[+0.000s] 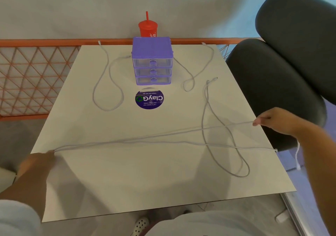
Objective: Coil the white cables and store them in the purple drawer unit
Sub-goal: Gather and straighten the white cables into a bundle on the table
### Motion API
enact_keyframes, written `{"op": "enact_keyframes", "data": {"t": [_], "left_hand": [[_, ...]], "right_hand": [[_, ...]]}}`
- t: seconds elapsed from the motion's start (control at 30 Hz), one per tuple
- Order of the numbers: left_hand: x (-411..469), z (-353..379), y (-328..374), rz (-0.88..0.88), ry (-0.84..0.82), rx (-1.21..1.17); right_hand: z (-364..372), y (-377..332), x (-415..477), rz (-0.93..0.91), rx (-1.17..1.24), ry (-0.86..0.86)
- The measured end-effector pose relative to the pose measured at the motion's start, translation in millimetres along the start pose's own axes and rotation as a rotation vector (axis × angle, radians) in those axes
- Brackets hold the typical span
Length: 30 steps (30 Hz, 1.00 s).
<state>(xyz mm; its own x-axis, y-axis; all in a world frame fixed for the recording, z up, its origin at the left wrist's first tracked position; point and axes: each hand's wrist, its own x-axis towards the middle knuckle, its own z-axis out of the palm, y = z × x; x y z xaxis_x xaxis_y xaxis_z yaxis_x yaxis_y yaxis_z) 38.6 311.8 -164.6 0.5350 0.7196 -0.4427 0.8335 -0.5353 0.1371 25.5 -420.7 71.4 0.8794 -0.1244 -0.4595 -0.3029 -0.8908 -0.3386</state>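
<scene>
White cable is pulled out long across the near half of the table, doubled so that two strands run side by side between my hands. My left hand pinches the folded end at the table's left edge, fingers closed on it. My right hand pinches the other end of one strand between thumb and fingertip out past the right edge, while the second strand runs on lower to the table's right edge, where an end hangs down. I judge this the first step: measuring the cable out in halves before winding it.

A second cable lies in a loose loop under my stretched one, crossing it near the right side. Two more wait farther back: one cable left of the purple drawer unit, another cable to its right. All three drawers look closed. A red cup stands behind the unit, a round sticker in front.

Next I should bring my hands together, lifting clear of the loop beneath so it doesn't snag, then wind the strands into a coil.
</scene>
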Motion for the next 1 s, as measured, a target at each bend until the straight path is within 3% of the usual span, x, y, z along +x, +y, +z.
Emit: {"op": "enact_keyframes", "data": {"t": [0.27, 0.47, 0.63, 0.77, 0.9, 1.0], "left_hand": [[4, 2, -3, 0.036, 0.002, 0.004], [-85, -33, 24, 0.066, 0.018, -0.013], [-111, -42, 32, 0.119, 0.01, 0.017], [-118, -47, 34, 0.137, 0.017, 0.054], [-126, -52, 36, 0.156, 0.0, 0.105], [-125, -57, 35, 0.166, -0.036, 0.114]], "right_hand": [[79, 32, -3, 0.157, -0.168, 0.015], [133, 33, -26, 0.098, -0.124, 0.368], [135, 16, -26, 0.019, -0.21, 0.215], [124, 12, -30, -0.032, -0.503, 0.113], [118, 1, -30, 0.085, -0.445, 0.216], [118, -14, -28, 0.367, -0.312, 0.176]]}}
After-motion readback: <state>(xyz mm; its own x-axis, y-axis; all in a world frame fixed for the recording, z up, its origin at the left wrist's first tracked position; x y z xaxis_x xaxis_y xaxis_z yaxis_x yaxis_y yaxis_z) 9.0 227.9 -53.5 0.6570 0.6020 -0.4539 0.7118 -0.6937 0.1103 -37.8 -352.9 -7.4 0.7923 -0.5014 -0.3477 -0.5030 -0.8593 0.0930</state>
